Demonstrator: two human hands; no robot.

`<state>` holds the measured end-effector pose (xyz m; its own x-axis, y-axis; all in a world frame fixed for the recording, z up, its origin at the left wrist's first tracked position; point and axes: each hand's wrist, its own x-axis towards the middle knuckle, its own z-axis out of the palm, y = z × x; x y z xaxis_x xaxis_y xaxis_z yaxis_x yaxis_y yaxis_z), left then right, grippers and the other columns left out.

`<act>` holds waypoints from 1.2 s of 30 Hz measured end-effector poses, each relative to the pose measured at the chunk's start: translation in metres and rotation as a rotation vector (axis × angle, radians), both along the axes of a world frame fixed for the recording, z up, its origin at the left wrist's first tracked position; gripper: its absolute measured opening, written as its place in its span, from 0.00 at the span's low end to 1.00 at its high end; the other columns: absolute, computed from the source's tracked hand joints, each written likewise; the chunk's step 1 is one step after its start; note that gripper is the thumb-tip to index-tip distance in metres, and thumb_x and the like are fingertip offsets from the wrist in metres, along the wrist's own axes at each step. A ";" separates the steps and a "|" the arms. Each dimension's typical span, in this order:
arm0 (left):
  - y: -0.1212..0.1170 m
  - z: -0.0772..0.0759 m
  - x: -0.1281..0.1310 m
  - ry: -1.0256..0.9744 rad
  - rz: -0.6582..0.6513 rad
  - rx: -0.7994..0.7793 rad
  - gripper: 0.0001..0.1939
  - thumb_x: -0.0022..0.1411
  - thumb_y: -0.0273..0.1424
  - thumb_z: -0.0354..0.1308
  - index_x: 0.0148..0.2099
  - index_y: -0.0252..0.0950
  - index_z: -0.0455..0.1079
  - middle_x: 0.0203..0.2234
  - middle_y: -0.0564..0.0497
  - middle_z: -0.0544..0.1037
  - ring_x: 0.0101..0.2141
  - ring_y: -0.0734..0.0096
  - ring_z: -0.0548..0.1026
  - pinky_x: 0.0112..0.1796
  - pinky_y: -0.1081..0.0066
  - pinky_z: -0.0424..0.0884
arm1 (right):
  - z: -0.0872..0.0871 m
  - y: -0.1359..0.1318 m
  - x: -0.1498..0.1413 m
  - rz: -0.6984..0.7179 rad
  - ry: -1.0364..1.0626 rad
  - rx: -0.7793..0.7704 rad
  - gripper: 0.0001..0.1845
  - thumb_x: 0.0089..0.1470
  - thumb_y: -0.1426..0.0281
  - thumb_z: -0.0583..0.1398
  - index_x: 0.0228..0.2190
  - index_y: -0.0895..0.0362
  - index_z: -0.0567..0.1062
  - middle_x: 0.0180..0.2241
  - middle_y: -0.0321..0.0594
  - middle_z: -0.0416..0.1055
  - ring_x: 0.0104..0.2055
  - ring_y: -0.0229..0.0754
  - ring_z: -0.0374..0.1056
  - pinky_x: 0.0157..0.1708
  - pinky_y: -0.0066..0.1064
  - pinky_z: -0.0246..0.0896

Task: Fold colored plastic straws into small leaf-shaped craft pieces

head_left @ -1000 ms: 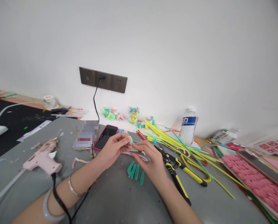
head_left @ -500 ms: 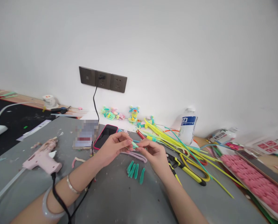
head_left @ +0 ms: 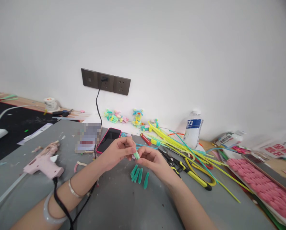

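so left hand and right hand both have a pinching grip on this tiny pale green piece, teal bits lying nearby on the grey tabletop

Single head-worn camera looking forward and down over grey bench, facing pale wall, viewing from close above.

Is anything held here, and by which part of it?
A small pale green piece: the left grip pinches its upper end, the right grip its lower end.
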<state>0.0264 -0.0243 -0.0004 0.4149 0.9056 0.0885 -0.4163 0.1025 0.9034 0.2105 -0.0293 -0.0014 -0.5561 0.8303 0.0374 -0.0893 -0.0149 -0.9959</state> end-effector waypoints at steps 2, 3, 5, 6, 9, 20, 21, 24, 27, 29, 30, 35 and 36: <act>0.000 0.000 0.001 0.034 0.006 -0.021 0.13 0.51 0.35 0.70 0.29 0.33 0.70 0.25 0.55 0.70 0.25 0.78 0.68 0.26 0.77 0.65 | -0.001 0.000 0.000 0.020 0.013 -0.008 0.14 0.48 0.60 0.68 0.28 0.55 0.71 0.30 0.37 0.70 0.34 0.40 0.66 0.33 0.30 0.58; 0.000 0.000 0.001 0.048 0.011 -0.031 0.14 0.51 0.36 0.70 0.29 0.33 0.71 0.25 0.54 0.70 0.25 0.78 0.68 0.26 0.77 0.65 | -0.002 0.000 0.000 0.022 0.014 -0.004 0.15 0.48 0.60 0.68 0.28 0.55 0.71 0.30 0.37 0.70 0.34 0.40 0.66 0.33 0.30 0.59; 0.000 0.000 0.002 0.071 0.020 -0.047 0.15 0.49 0.36 0.71 0.30 0.33 0.72 0.24 0.54 0.71 0.25 0.78 0.68 0.26 0.76 0.66 | -0.002 0.000 -0.001 -0.001 0.002 0.020 0.15 0.47 0.60 0.69 0.27 0.55 0.70 0.29 0.37 0.70 0.33 0.40 0.66 0.33 0.31 0.60; 0.000 0.000 0.003 0.079 0.028 -0.055 0.15 0.48 0.37 0.72 0.32 0.33 0.72 0.24 0.55 0.71 0.25 0.78 0.68 0.26 0.76 0.66 | -0.002 0.001 -0.002 -0.028 -0.008 0.038 0.16 0.46 0.59 0.69 0.27 0.55 0.70 0.28 0.36 0.69 0.32 0.40 0.66 0.32 0.30 0.60; 0.001 -0.002 0.004 0.084 0.078 -0.072 0.17 0.47 0.37 0.72 0.35 0.34 0.73 0.25 0.55 0.71 0.25 0.77 0.68 0.27 0.75 0.67 | -0.004 0.002 -0.005 -0.137 -0.047 0.102 0.18 0.45 0.59 0.70 0.24 0.55 0.69 0.24 0.33 0.67 0.27 0.37 0.62 0.27 0.28 0.57; 0.003 -0.006 0.004 0.137 0.110 -0.048 0.14 0.51 0.38 0.69 0.37 0.35 0.76 0.30 0.53 0.73 0.30 0.74 0.70 0.31 0.74 0.68 | -0.009 0.005 -0.005 -0.205 -0.128 0.183 0.18 0.48 0.59 0.68 0.23 0.55 0.67 0.22 0.31 0.63 0.25 0.36 0.59 0.27 0.29 0.55; 0.002 -0.005 0.004 0.141 0.105 -0.054 0.14 0.51 0.38 0.69 0.36 0.35 0.75 0.28 0.54 0.72 0.29 0.75 0.69 0.30 0.74 0.67 | -0.008 0.005 -0.005 -0.194 -0.155 0.195 0.17 0.49 0.59 0.67 0.23 0.56 0.68 0.22 0.31 0.64 0.24 0.36 0.59 0.27 0.29 0.54; 0.001 -0.003 0.003 0.166 0.073 -0.073 0.14 0.50 0.38 0.70 0.33 0.34 0.73 0.25 0.55 0.70 0.27 0.77 0.67 0.28 0.75 0.65 | -0.008 0.005 -0.004 -0.173 -0.229 0.230 0.15 0.49 0.60 0.67 0.24 0.57 0.73 0.22 0.33 0.66 0.25 0.37 0.59 0.27 0.29 0.54; 0.001 -0.001 0.003 0.216 0.045 -0.061 0.15 0.49 0.37 0.71 0.35 0.34 0.73 0.27 0.55 0.71 0.26 0.77 0.68 0.27 0.75 0.64 | -0.009 0.005 -0.003 -0.188 -0.268 0.270 0.12 0.49 0.63 0.66 0.23 0.57 0.73 0.21 0.33 0.68 0.25 0.37 0.60 0.27 0.29 0.54; 0.001 -0.001 0.002 0.235 0.008 -0.062 0.16 0.49 0.36 0.71 0.37 0.34 0.73 0.28 0.54 0.72 0.24 0.78 0.68 0.26 0.74 0.64 | -0.009 0.006 -0.002 -0.200 -0.278 0.288 0.11 0.49 0.65 0.66 0.22 0.56 0.72 0.21 0.33 0.68 0.25 0.37 0.60 0.26 0.28 0.54; 0.002 -0.002 0.002 0.238 -0.012 -0.071 0.17 0.49 0.36 0.71 0.38 0.34 0.73 0.28 0.54 0.73 0.23 0.79 0.68 0.26 0.74 0.64 | -0.010 0.006 -0.002 -0.207 -0.287 0.300 0.11 0.49 0.66 0.65 0.21 0.56 0.71 0.21 0.33 0.68 0.24 0.37 0.59 0.26 0.28 0.54; 0.004 -0.002 0.000 0.235 -0.083 -0.147 0.19 0.48 0.35 0.72 0.39 0.32 0.71 0.24 0.54 0.74 0.23 0.79 0.69 0.26 0.75 0.62 | -0.012 0.006 -0.002 -0.250 -0.376 0.400 0.09 0.49 0.70 0.63 0.21 0.56 0.70 0.22 0.33 0.68 0.26 0.37 0.60 0.27 0.27 0.55; 0.004 -0.002 0.000 0.239 -0.087 -0.153 0.18 0.47 0.35 0.72 0.38 0.32 0.72 0.24 0.54 0.74 0.23 0.79 0.69 0.26 0.75 0.62 | -0.012 0.006 -0.002 -0.245 -0.381 0.412 0.09 0.49 0.70 0.63 0.21 0.56 0.70 0.22 0.33 0.68 0.26 0.37 0.61 0.27 0.27 0.56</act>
